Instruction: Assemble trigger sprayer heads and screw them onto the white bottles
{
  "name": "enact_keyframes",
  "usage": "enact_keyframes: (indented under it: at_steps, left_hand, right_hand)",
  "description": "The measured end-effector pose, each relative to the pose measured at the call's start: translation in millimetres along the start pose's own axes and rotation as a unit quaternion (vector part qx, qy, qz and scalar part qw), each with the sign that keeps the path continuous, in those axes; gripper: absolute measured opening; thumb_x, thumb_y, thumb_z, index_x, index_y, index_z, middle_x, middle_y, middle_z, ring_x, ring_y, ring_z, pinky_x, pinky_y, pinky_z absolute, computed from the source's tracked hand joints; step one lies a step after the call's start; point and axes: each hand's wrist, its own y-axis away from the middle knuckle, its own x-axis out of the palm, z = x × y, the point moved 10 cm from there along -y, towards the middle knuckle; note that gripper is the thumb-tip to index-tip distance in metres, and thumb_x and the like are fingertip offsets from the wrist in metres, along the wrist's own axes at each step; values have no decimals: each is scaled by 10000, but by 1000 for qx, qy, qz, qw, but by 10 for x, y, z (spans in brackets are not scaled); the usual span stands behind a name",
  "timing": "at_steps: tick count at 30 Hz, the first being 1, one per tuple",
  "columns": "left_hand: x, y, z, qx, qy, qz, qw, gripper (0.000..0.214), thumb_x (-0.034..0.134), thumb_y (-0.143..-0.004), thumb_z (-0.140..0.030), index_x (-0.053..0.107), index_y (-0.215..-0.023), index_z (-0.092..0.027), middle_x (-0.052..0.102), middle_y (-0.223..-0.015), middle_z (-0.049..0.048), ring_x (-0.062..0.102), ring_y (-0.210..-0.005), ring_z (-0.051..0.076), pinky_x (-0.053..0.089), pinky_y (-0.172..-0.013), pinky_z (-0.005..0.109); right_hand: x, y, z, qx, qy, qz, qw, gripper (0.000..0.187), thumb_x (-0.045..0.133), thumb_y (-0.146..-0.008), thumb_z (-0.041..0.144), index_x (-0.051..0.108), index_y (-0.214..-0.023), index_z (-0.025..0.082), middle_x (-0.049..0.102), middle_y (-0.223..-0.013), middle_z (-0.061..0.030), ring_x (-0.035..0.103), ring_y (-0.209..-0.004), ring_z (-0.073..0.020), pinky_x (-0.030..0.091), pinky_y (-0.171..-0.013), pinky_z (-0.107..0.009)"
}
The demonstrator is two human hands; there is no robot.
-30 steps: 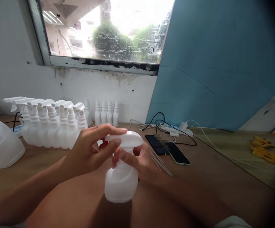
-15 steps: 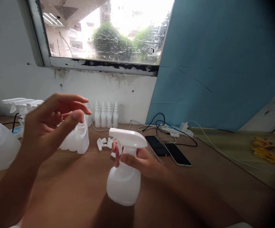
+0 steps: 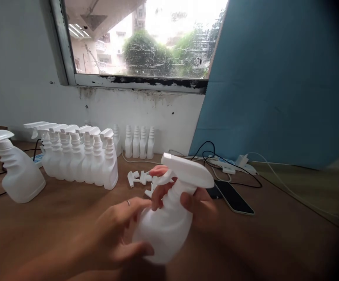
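A white spray bottle [image 3: 166, 230] with its trigger head on is held tilted above the brown table, nozzle pointing left. My right hand [image 3: 198, 203] is wrapped round its ribbed neck, thumb on the near side and fingers beneath the trigger. My left hand [image 3: 125, 230], with a ring on one finger, grips the lower body from the left, thumb in front. Behind the bottle lie several loose white trigger heads [image 3: 140, 177], partly covered by my right fingers.
A row of white spray bottles [image 3: 91, 162] stands at the left, with another spray bottle [image 3: 23, 175] nearer me. Several headless bottles [image 3: 136, 143] stand by the wall. At the right are a phone [image 3: 234, 197], a power strip [image 3: 231, 164] and tangled cables.
My left hand has come down from the raised position at the left and taken hold of the bottle's body. The bottle has tilted and come nearer in my right hand. The view has shifted left.
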Motion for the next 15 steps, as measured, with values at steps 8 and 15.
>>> enact_keyframes:
  at_steps: [8,15]
  left_hand:
    - [-322,670,481,-132,-85,-119,980,390,655,-790,-421,572,-1144,-282,663,-848,1,599,-668,154,492,-621,239]
    - [-1340,1714,1510,-457,-267,-300,794,424,583,-746,-633,535,-981,-284,651,-715,-37,665,-739,271,484,-641,333]
  right_hand:
    - [-34,136,-266,48,122,27,991,635,626,-838,468,391,-1384,244,463,-1320,-123,515,-1123,-225,451,-940,-385]
    - [-125,565,-596,-15,358,34,933,428,468,-915,154,398,-1333,217,504,-1245,-106,524,-1097,-143,423,-990,-317]
